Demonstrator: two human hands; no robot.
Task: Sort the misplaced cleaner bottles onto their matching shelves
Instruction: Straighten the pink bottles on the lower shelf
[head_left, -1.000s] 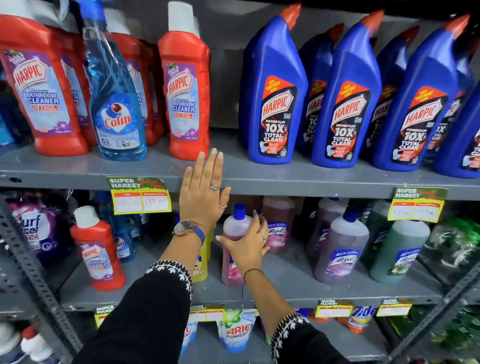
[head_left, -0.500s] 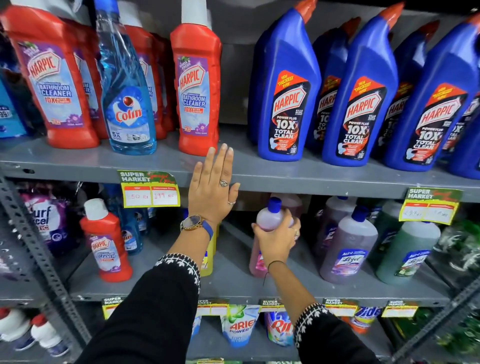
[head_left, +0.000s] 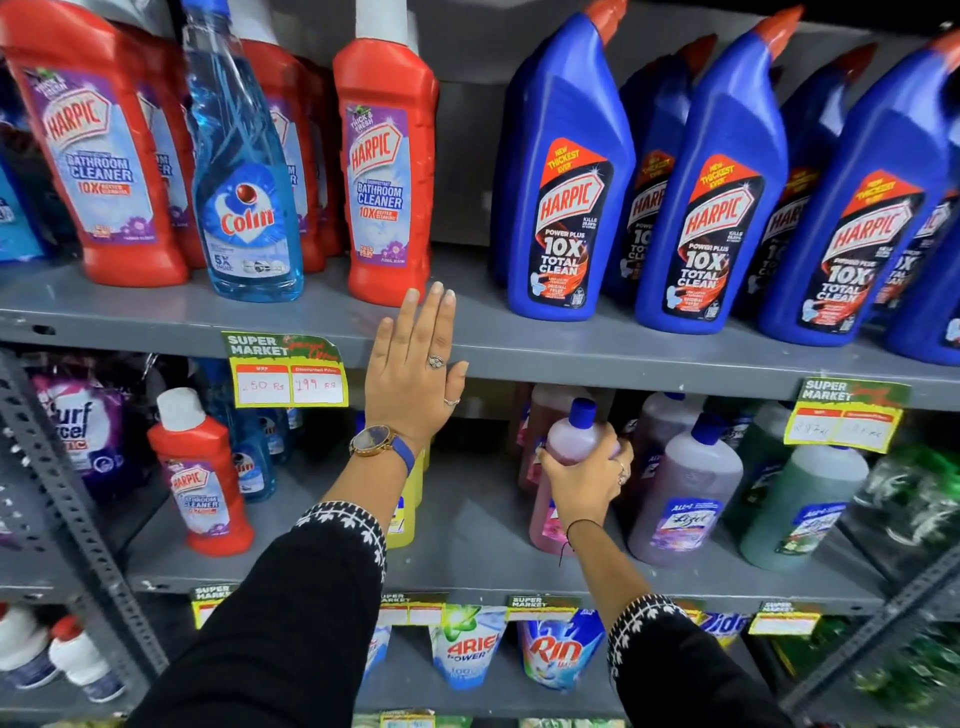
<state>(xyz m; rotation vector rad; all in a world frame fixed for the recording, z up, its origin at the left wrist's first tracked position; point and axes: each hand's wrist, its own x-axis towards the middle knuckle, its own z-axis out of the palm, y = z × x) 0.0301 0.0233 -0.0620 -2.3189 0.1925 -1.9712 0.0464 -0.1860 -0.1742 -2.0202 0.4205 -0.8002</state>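
My right hand (head_left: 584, 475) grips a pink floor-cleaner bottle (head_left: 566, 441) with a blue cap by its shoulder, on the middle shelf (head_left: 467, 545) beside a purple bottle (head_left: 685, 488) and a green one (head_left: 802, 504). My left hand (head_left: 415, 374) rests flat and open against the front edge of the upper shelf (head_left: 571, 348). A blue Colin glass-cleaner bottle (head_left: 241, 171) stands among red Harpic bathroom cleaners (head_left: 387, 161) on the upper shelf. One small red Harpic bottle (head_left: 200, 473) stands alone at the middle shelf's left. A yellow bottle (head_left: 405, 504) is mostly hidden behind my left forearm.
Blue Harpic toilet-cleaner bottles (head_left: 566, 176) fill the upper shelf's right side. Price tags (head_left: 285, 369) hang on the shelf edges. Detergent pouches (head_left: 467, 649) sit on the lower shelf, a Surf Excel pack (head_left: 78, 431) at the left. Slotted metal uprights (head_left: 67, 514) frame the bays.
My right hand closed on the pink bottle's top and has carried it rightward toward the purple bottles. My left hand stayed flat on the upper shelf edge.
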